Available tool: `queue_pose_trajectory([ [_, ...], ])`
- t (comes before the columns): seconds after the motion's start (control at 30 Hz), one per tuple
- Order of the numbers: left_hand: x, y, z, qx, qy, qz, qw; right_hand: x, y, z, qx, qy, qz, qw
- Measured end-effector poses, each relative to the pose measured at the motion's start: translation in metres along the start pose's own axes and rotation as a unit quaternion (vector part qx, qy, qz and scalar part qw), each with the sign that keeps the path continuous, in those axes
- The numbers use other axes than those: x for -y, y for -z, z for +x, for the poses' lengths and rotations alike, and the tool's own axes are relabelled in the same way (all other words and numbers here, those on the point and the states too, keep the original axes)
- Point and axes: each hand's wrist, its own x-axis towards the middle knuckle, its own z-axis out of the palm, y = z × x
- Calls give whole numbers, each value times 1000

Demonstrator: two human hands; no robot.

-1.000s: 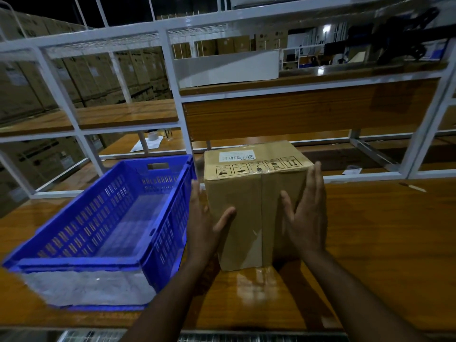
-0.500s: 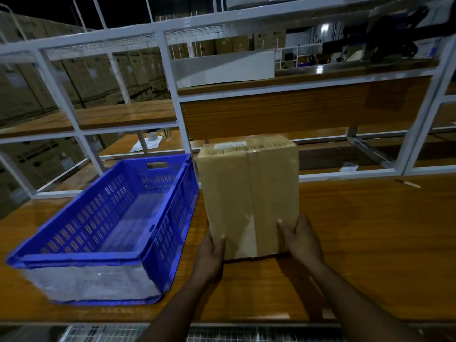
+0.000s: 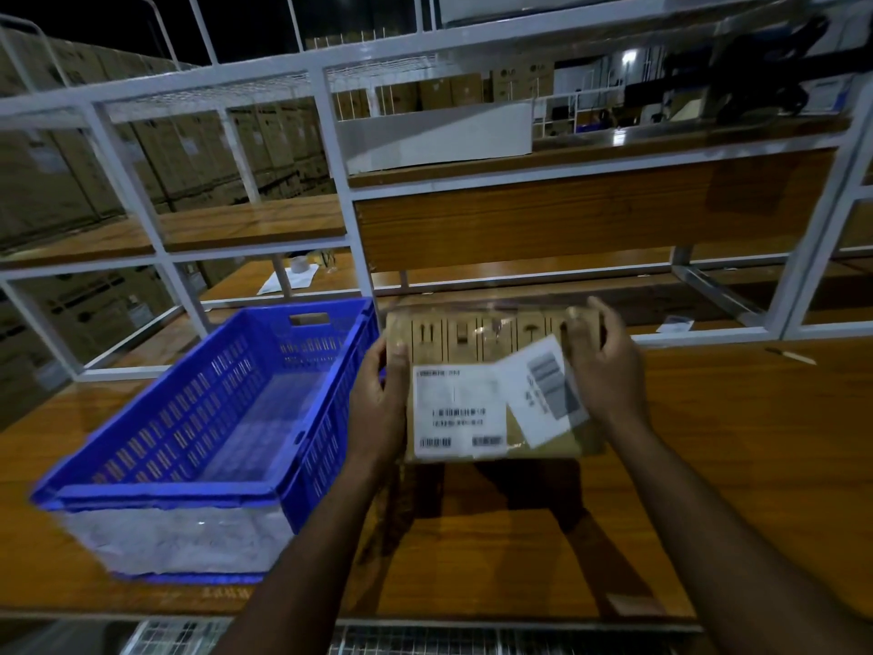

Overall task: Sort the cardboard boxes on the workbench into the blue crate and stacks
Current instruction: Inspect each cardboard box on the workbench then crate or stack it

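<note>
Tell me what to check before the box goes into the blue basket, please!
1. Both hands hold the cardboard box: ok. The left hand grips its left edge and the right hand its right edge.
2. Box is off the workbench: ok, its shadow lies on the wood below.
3. Blue crate has room: ok, no boxes are seen inside.
4. Crate is close: ok, it sits just left of the box.
5. Labels stuck down: not ok, the tilted white label looks partly loose.
6. Box is sealed and undamaged: cannot tell, the picture is blurred.
</note>
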Motion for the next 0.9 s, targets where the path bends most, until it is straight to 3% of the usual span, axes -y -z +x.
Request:
queue_pose_trajectory([
  [0.1, -15, 4, 9, -11, 3, -45, 999, 20, 7, 10, -8, 12, 26, 1000],
  [0.3, -27, 15, 28, 3, 28, -35, 999, 41, 5, 35, 53, 42, -127, 990],
  [0.4, -27, 11, 41, -35, 6, 44, 998, 53, -8, 43, 68, 64, -209, 973],
  [0.5, -29, 6, 51, -89, -97, 205, 970, 57, -23, 45, 92, 90, -291, 948],
  [0.57, -32, 0, 57, -49, -162, 291, 942, 58, -34, 42, 101, 133, -333, 928],
  [0.67, -29, -11, 60, 60, -183, 363, 911, 54, -48, 34, 139, 185, -354, 906],
  [0.83, -18, -12, 61, 53, -209, 304, 928, 47, -56, 31, 123, 212, -312, 918],
  [0.9, -11, -9, 65, 50, -233, 339, 910, 43, -60, 29, 108, 240, -314, 912],
])
